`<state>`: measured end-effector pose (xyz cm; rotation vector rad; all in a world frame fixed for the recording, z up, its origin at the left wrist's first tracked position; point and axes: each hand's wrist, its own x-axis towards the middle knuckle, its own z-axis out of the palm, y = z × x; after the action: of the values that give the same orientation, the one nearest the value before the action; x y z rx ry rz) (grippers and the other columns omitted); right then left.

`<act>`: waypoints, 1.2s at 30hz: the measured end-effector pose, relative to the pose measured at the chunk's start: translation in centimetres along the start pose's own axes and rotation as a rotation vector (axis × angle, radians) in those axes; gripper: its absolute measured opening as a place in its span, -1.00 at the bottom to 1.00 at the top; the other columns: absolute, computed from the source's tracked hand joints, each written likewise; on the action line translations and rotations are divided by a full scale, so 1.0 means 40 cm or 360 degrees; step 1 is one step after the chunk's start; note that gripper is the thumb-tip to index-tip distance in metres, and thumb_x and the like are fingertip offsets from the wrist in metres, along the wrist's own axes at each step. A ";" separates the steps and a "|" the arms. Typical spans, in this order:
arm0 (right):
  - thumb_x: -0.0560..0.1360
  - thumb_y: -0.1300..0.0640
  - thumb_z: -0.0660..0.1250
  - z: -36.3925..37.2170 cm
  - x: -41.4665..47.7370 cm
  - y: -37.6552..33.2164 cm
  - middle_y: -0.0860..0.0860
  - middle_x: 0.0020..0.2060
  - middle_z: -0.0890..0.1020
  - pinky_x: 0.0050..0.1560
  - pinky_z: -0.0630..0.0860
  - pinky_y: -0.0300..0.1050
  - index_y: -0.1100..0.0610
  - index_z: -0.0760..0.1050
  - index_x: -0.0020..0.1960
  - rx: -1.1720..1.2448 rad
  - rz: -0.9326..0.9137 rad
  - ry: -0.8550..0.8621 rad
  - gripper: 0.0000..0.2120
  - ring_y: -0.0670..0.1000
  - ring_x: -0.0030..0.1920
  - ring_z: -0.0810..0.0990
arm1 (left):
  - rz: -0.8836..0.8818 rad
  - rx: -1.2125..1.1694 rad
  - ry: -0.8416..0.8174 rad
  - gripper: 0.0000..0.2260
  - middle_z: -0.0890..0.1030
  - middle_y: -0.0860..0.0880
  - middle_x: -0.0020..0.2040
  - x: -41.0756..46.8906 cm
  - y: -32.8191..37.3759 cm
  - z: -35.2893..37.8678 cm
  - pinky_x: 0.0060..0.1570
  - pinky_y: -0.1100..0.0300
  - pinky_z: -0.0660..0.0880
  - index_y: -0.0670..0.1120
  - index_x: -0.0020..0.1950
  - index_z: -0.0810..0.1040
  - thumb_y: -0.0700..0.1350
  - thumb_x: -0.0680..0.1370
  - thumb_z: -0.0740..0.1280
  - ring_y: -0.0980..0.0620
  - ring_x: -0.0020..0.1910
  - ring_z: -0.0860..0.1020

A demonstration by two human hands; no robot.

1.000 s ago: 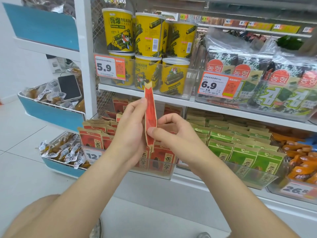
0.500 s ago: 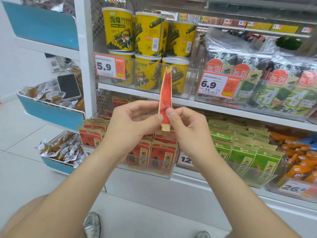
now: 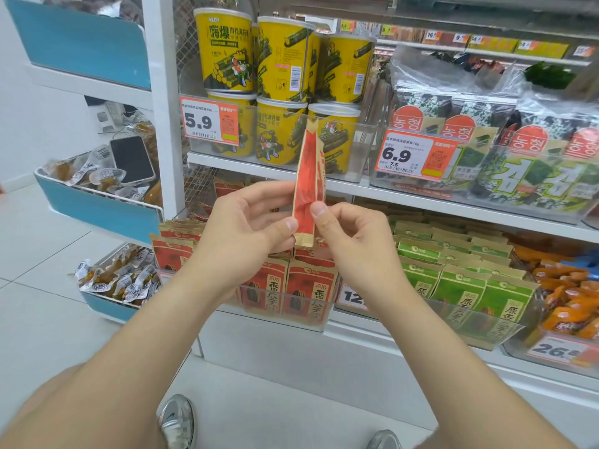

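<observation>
A flat red and tan snack packet [image 3: 308, 176] stands upright and edge-on in front of the shelves. My left hand [image 3: 249, 228] pinches its lower left side between thumb and fingers. From the right, my right hand [image 3: 351, 236] pinches the same lower end, thumb on the red face. Below the hands a clear bin [image 3: 319, 311] holds several matching red packets [image 3: 303, 286].
Yellow seaweed tubs [image 3: 282, 59] stand on the upper shelf behind the 5.9 tag. Seaweed bags [image 3: 518, 150] fill the right. Green packets [image 3: 460, 280] and orange snacks [image 3: 567, 293] lie on the lower shelf. A phone [image 3: 131, 160] rests in the blue side basket [image 3: 94, 212].
Both hands lifted the packet up and to the right, away from the red packet bin. My grip has shifted to its lower end and the packet has turned slightly, showing more of its face.
</observation>
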<state>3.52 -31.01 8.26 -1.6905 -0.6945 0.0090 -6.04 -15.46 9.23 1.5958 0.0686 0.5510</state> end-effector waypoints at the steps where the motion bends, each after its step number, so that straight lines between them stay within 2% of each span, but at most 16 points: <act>1: 0.70 -0.10 0.36 -0.001 0.001 0.000 0.19 -0.15 0.75 -0.04 0.71 0.33 0.06 0.74 -0.08 0.0023 0.0019 -0.0026 -0.67 0.29 -0.02 0.71 | 0.0007 0.0012 0.0002 -0.56 0.74 0.09 0.24 0.000 0.002 0.000 0.04 0.08 0.72 0.05 0.40 0.63 -0.38 0.63 0.42 0.03 0.17 0.74; 4: 0.65 -0.01 0.45 -0.008 -0.002 -0.004 -0.06 -0.14 0.79 0.07 0.72 0.19 0.00 0.76 -0.10 -0.0003 0.0047 -0.0073 -0.80 -0.03 0.03 0.75 | -0.0038 -0.0015 -0.0004 -0.46 0.70 0.06 0.25 0.003 0.007 0.000 0.01 0.03 0.73 0.14 0.46 0.57 -0.40 0.63 0.39 0.00 0.12 0.75; 6: 0.55 -0.04 0.55 -0.010 -0.004 -0.002 -0.17 -0.14 0.78 0.11 0.67 0.07 -0.04 0.73 -0.17 -0.0136 0.0014 -0.0026 -0.85 -0.16 0.04 0.73 | -0.0079 -0.0062 -0.0032 -0.52 0.70 0.02 0.24 0.003 0.010 0.002 0.00 -0.02 0.73 0.15 0.44 0.57 -0.35 0.66 0.37 -0.03 0.14 0.75; 9: 0.43 -0.21 0.59 -0.005 -0.011 -0.003 -0.19 -0.07 0.74 0.10 0.64 0.01 -0.09 0.65 -0.14 -0.0448 -0.0109 0.0101 -0.77 -0.16 0.01 0.69 | -0.0087 -0.0066 -0.0013 -0.71 0.73 0.00 0.22 -0.002 0.008 0.007 -0.03 -0.11 0.73 0.07 0.39 0.57 -0.15 0.68 0.41 -0.03 0.17 0.74; 12: 0.40 -0.22 0.62 -0.006 -0.022 -0.018 -0.17 -0.07 0.67 -0.09 0.64 -0.05 -0.12 0.47 0.16 -0.0588 -0.0263 0.0146 -0.52 -0.14 -0.11 0.67 | -0.0065 -0.0002 0.0041 -0.73 0.75 -0.01 0.19 -0.005 0.004 0.011 -0.07 -0.13 0.74 -0.02 0.37 0.54 -0.13 0.68 0.42 -0.02 0.11 0.76; 14: 0.43 -0.12 0.63 -0.011 -0.017 -0.021 -0.11 -0.10 0.68 -0.14 0.65 -0.06 -0.15 0.34 0.38 -0.0442 -0.0183 0.0135 -0.34 -0.10 -0.20 0.69 | -0.0062 -0.0025 0.0073 -0.75 0.77 0.00 0.15 -0.003 0.005 0.010 -0.07 -0.06 0.75 0.00 0.39 0.56 -0.15 0.71 0.36 0.00 0.09 0.76; 15: 0.47 -0.09 0.60 -0.013 -0.010 -0.021 -0.08 -0.10 0.69 -0.15 0.67 -0.02 -0.14 0.32 0.44 -0.0330 -0.0097 0.0161 -0.33 -0.07 -0.24 0.70 | -0.0091 -0.0070 0.0081 -0.75 0.77 0.01 0.14 -0.002 0.007 0.010 -0.08 0.00 0.74 0.02 0.40 0.57 -0.16 0.73 0.33 0.01 0.08 0.77; 17: 0.56 -0.08 0.54 -0.021 0.004 -0.024 -0.04 -0.06 0.73 -0.19 0.67 0.04 -0.09 0.40 0.48 -0.0086 0.0101 0.0201 -0.44 -0.03 -0.24 0.73 | -0.0168 -0.0134 0.0061 -0.75 0.78 0.02 0.13 0.000 0.010 0.012 -0.09 0.08 0.73 0.07 0.39 0.59 -0.17 0.76 0.26 0.02 0.08 0.77; 20: 0.62 0.02 0.50 -0.032 0.009 -0.032 -0.04 -0.12 0.77 -0.28 0.58 -0.20 0.01 0.65 0.28 0.0124 0.0229 0.0066 -0.75 -0.13 -0.27 0.72 | -0.0215 -0.0081 0.0017 -0.72 0.78 0.04 0.14 0.003 0.001 0.015 0.01 0.05 0.73 0.09 0.40 0.60 -0.16 0.79 0.20 0.04 0.11 0.76; 22: 0.58 0.05 0.54 -0.034 0.006 -0.032 -0.03 -0.19 0.77 -0.17 0.64 -0.12 0.01 0.72 0.11 0.0051 0.0168 -0.0021 -0.88 -0.10 -0.20 0.75 | -0.0184 0.0094 0.0020 -0.70 0.77 0.09 0.16 0.006 -0.007 0.015 0.14 0.03 0.68 0.11 0.41 0.61 -0.16 0.80 0.18 0.10 0.14 0.74; 24: 0.52 0.04 0.58 -0.031 0.002 -0.029 -0.02 -0.21 0.77 -0.07 0.72 0.06 -0.01 0.71 0.02 -0.0107 0.0084 -0.0015 -0.89 -0.01 -0.17 0.76 | -0.0110 0.0244 0.0044 -0.72 0.76 0.14 0.16 0.009 -0.016 0.015 0.16 0.07 0.66 0.11 0.39 0.62 -0.16 0.78 0.23 0.15 0.15 0.72; 25: 0.50 0.04 0.59 -0.028 0.000 -0.027 -0.02 -0.24 0.75 -0.07 0.72 0.09 -0.02 0.70 0.00 -0.0176 0.0045 -0.0005 -0.88 0.01 -0.20 0.75 | -0.0077 0.0270 0.0054 -0.74 0.75 0.16 0.15 0.010 -0.018 0.016 0.10 0.13 0.67 0.11 0.38 0.62 -0.14 0.75 0.29 0.17 0.13 0.72; 28: 0.48 0.02 0.57 -0.023 -0.011 -0.025 -0.03 -0.31 0.72 -0.14 0.70 0.06 -0.07 0.67 0.04 -0.0285 -0.0106 -0.0058 -0.84 -0.04 -0.32 0.69 | -0.0038 0.0333 0.0018 -0.78 0.73 0.25 0.10 0.006 -0.014 0.019 -0.09 0.29 0.65 0.18 0.33 0.62 -0.03 0.69 0.39 0.21 0.03 0.73; 32: 0.54 -0.01 0.52 -0.032 -0.014 -0.021 -0.13 -0.13 0.76 -0.16 0.69 -0.02 -0.15 0.70 0.17 -0.0423 -0.0254 -0.0145 -0.79 -0.04 -0.34 0.69 | 0.0046 0.0595 0.0008 -0.73 0.74 0.23 0.10 0.005 -0.015 0.004 -0.04 0.20 0.70 0.24 0.35 0.58 0.07 0.65 0.43 0.21 0.01 0.74; 34: 0.56 -0.04 0.50 -0.030 -0.016 -0.020 -0.18 -0.16 0.76 -0.20 0.66 -0.08 -0.11 0.74 0.12 -0.0484 -0.0345 -0.0104 -0.85 -0.06 -0.35 0.69 | 0.0056 0.0659 -0.0025 -0.66 0.74 0.21 0.10 0.004 -0.018 0.001 -0.01 0.11 0.71 0.18 0.43 0.55 0.08 0.65 0.42 0.19 0.00 0.74; 36: 0.59 -0.05 0.49 -0.028 -0.018 -0.022 -0.18 -0.27 0.74 -0.26 0.62 -0.13 -0.05 0.77 -0.01 -0.0451 -0.0394 -0.0010 -0.89 -0.08 -0.35 0.67 | 0.0100 0.0706 -0.0059 -0.64 0.74 0.22 0.09 -0.001 -0.018 0.007 -0.04 0.13 0.71 0.12 0.46 0.54 0.08 0.66 0.40 0.21 0.00 0.74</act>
<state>2.95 -32.26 9.06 -1.8613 -0.9405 -0.2699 -5.78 -15.64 8.53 2.0451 0.1194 0.5815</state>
